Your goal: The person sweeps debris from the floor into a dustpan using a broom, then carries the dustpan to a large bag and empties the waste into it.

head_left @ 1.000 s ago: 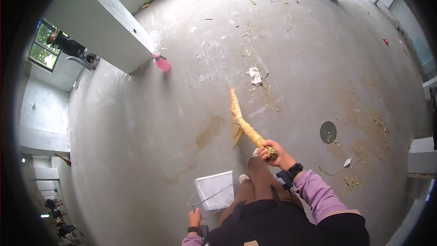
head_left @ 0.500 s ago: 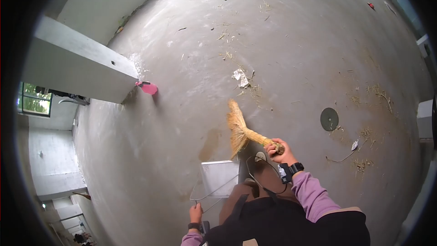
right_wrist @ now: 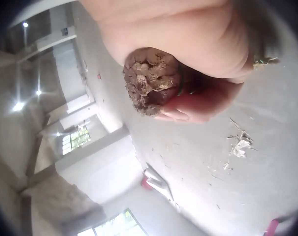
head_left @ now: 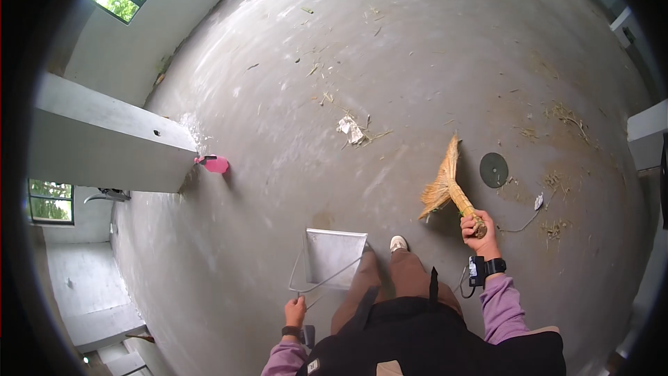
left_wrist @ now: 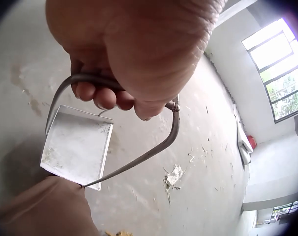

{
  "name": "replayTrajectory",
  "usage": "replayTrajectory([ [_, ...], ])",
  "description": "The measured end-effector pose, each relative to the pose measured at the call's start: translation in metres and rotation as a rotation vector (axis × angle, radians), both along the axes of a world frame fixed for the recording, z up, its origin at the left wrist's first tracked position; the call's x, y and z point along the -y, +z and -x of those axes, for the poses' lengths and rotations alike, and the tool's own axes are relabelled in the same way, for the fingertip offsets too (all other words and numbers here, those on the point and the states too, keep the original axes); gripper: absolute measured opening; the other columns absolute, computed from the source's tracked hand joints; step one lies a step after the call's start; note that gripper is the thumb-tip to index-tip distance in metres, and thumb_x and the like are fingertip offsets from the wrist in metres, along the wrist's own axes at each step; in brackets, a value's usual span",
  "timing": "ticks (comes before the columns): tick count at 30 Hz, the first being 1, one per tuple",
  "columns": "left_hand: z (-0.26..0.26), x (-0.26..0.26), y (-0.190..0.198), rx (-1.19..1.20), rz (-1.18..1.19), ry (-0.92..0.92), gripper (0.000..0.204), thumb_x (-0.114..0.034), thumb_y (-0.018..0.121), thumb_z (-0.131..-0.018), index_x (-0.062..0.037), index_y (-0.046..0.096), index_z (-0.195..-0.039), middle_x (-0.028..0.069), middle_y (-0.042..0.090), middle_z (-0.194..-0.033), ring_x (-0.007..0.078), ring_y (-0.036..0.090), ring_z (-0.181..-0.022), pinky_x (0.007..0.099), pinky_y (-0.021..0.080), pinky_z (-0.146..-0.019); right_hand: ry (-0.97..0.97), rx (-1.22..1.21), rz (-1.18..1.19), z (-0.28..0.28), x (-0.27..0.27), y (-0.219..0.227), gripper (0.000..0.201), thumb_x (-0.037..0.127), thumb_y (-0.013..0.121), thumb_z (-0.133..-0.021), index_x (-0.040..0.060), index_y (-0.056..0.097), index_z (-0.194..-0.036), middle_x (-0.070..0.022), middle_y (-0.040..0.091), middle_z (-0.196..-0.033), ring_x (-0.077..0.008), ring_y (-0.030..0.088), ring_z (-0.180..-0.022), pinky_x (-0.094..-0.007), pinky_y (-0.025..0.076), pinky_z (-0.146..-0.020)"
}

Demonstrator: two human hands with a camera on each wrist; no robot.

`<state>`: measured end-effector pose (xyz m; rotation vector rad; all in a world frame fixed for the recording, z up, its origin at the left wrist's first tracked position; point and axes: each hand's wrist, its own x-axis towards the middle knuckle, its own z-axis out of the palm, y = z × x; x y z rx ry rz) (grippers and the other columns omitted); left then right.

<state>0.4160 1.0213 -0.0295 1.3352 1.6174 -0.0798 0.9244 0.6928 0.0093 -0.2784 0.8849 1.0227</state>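
A straw broom [head_left: 444,184] extends forward from my right hand [head_left: 481,233], its fanned bristles close over the concrete floor. The fingers wrap the bound handle near its end, and the right wrist view shows the cut end of the handle [right_wrist: 150,81] poking out of the fist. My left hand [head_left: 295,312] grips the bent metal handle [left_wrist: 176,120] of a metal dustpan [head_left: 335,259]. In the left wrist view the fingers curl over that bar, with the flat pan [left_wrist: 77,145] below. The pan sits left of my legs.
Ahead lies a crumpled white scrap [head_left: 351,129] among straw bits. A dark round disc [head_left: 494,170] is right of the broom, with more straw [head_left: 554,181] beyond it. A pink spray bottle [head_left: 216,164] stands by the pillar [head_left: 111,146] at left.
My right hand has swung the broom to the right, away from the dustpan side and toward the disc. The head view has turned. My left hand keeps hold of the dustpan handle.
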Motion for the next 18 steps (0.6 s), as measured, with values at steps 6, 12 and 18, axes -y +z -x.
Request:
replayTrajectory([
  [6,-0.005,-0.031,-0.014,0.030,0.027,-0.072,0.030,-0.025,0.058,-0.083,-0.0004,0.055,-0.067,0.0023,0.052,-0.056,0.0104,0.048,-0.049,0.0254,0.039,-0.047,0.244,0.126,0.135,0.055,-0.052,0.021,0.015,0.022,0.051,-0.079,0.0087,0.044,-0.082,-0.0020,0.049,-0.069,-0.0140,0.047,-0.054,-0.0272,0.038,-0.045],
  [12,-0.008,-0.060,-0.035,0.041,0.040,-0.167,0.033,-0.027,0.056,-0.082,0.0007,0.055,-0.064,0.0030,0.052,-0.054,0.0112,0.048,-0.049,0.0276,0.038,-0.047,0.357,0.031,-0.114,0.082,-0.126,0.031,0.027,0.020,0.051,-0.080,-0.0001,0.042,-0.096,-0.0035,0.048,-0.073,-0.0143,0.046,-0.057,-0.0264,0.037,-0.045],
  [18,-0.005,-0.075,-0.037,0.021,0.063,-0.222,0.034,-0.028,0.054,-0.083,0.0019,0.056,-0.067,0.0055,0.054,-0.057,0.0127,0.051,-0.051,0.0282,0.040,-0.048,0.136,-0.316,-0.345,0.103,-0.196,-0.009,0.022,0.018,0.051,-0.080,0.0029,0.039,-0.090,-0.0020,0.045,-0.070,-0.0106,0.046,-0.053,-0.0223,0.035,-0.043],
])
